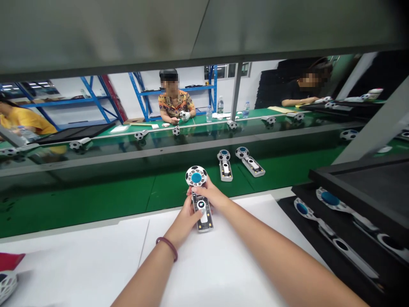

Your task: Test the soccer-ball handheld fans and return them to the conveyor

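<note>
A handheld fan with a round football-patterned head, a blue centre and a clear handle is held upright over the white work surface. My left hand, a dark red band at its wrist, wraps the handle with the thumb on its front. Around the neck, just below the head, closes my right hand; some of its fingers are hidden behind the fan. Just beyond, on the green belt, lie two similar fans, one fan nearly straight and another fan slanted.
Black trays on the right hold more fans. A white lattice part and a red piece sit at the lower left. Several football-headed pieces line the far belt. Co-workers sit across it, and a grey panel hangs overhead.
</note>
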